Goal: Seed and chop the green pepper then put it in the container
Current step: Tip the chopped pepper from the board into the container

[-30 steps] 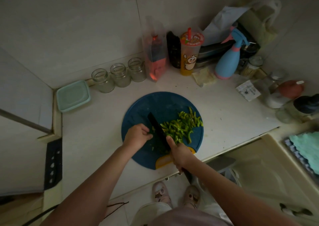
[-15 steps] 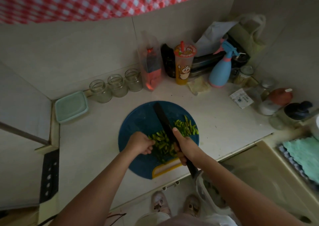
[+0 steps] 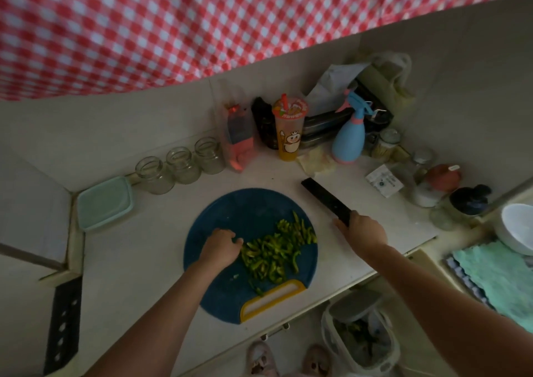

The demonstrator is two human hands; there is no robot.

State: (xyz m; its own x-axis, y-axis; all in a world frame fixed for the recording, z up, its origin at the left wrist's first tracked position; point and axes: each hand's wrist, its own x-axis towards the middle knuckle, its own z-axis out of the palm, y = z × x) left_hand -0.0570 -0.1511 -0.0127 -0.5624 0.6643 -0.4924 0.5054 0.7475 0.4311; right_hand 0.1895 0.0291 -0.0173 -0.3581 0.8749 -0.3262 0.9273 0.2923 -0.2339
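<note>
Chopping looks done: pepper strips [image 3: 274, 254] lie heaped on the board [image 3: 245, 212], left hand [image 3: 220, 247] curled against them, grip unclear, right hand [image 3: 364, 231] clasping the knife [image 3: 326, 199] over the counter [image 3: 138, 261]; next, carrying strips to the container [image 3: 105, 202], well apart.

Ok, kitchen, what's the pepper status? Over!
Right hand grips knife, off the blue board. Left hand curled beside chopped pepper on board, grip unclear. Teal container far left, nothing in the way.
</note>
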